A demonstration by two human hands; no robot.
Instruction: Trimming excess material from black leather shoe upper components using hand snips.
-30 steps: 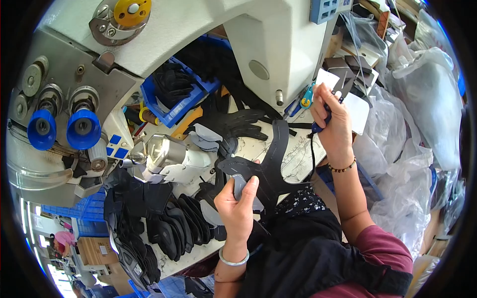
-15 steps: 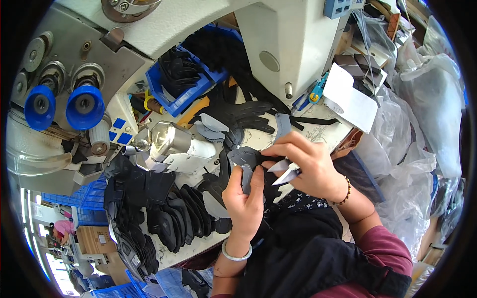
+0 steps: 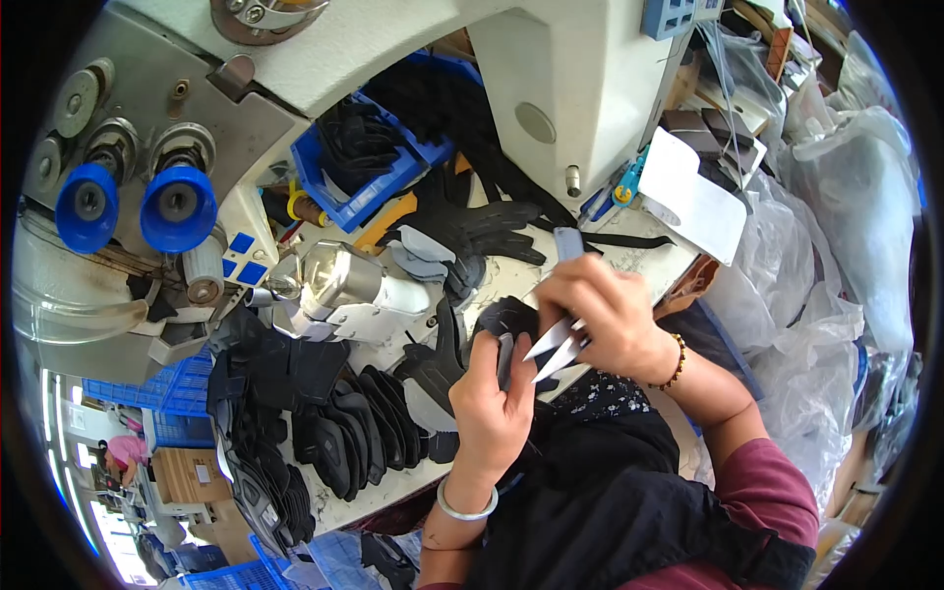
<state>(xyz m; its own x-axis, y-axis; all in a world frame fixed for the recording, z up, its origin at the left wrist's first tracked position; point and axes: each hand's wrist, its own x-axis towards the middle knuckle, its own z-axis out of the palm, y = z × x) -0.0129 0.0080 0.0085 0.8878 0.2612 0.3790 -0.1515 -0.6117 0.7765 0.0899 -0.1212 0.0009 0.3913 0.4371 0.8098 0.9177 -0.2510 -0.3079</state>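
Note:
Between the thumb and fingers of my left hand (image 3: 489,405), a dark fabric piece (image 3: 505,317) with a grey patch is pinched. My right hand (image 3: 618,320) is closed around a pair of thread snips (image 3: 557,354). Their pale blades are parted and point left, close to my left fingertips and the fabric. Part of the piece lies hidden behind both hands. Just beyond, a black glove (image 3: 482,232) rests on the table, with grey patches (image 3: 421,256) beside it. More black pieces (image 3: 436,354) lie left of my left hand.
A sewing machine (image 3: 531,103) arches over the table, its metal head parts at left. Stacked black pieces (image 3: 344,442) line the near left edge. A blue bin (image 3: 366,208) stands behind. White paper (image 3: 693,202) and plastic bags (image 3: 787,285) are at right.
The fabric piece has tilted in my left hand, showing less of its grey patch. Both hands have shifted slightly, and the snips have moved left and nearer to my left fingertips.

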